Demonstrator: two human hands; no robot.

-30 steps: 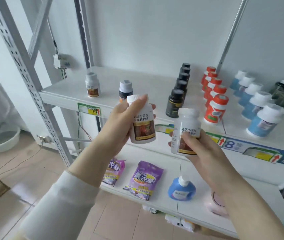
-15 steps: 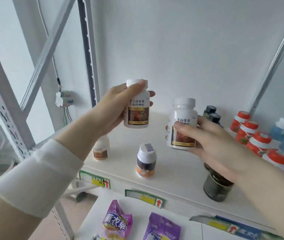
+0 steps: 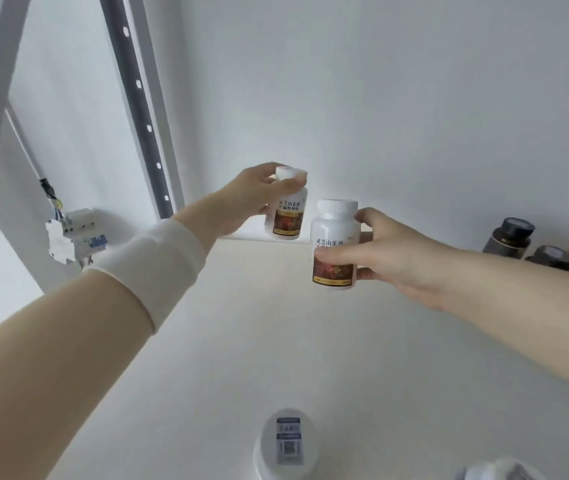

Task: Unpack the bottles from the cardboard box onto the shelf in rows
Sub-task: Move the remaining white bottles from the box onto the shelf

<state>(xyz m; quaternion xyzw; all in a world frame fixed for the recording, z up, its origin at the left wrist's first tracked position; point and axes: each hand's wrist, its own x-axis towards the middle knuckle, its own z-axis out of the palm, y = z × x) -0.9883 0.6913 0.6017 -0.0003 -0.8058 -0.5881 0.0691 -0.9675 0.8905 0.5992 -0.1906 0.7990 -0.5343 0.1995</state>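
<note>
The shelf (image 3: pixel 310 341) is stretching back to the wall. The left hand (image 3: pixel 255 195) is gripping a far bottle (image 3: pixel 288 216) near the shelf's back edge; the right hand (image 3: pixel 390 258) is clasping a nearer bottle (image 3: pixel 335 237), fingers hiding part of its label. A capped bottle (image 3: pixel 286 445) is sitting cut off below.

Two white plastic bottles (image 3: pixel 288 216) (image 3: pixel 335 245) with white caps carry dark red-and-brown pictured labels. The flat shelf (image 3: pixel 276 341) is cream-white, the sleeve cuff (image 3: pixel 151 268) white, the round jars (image 3: pixel 508 239) dark brown with black lids.
</note>
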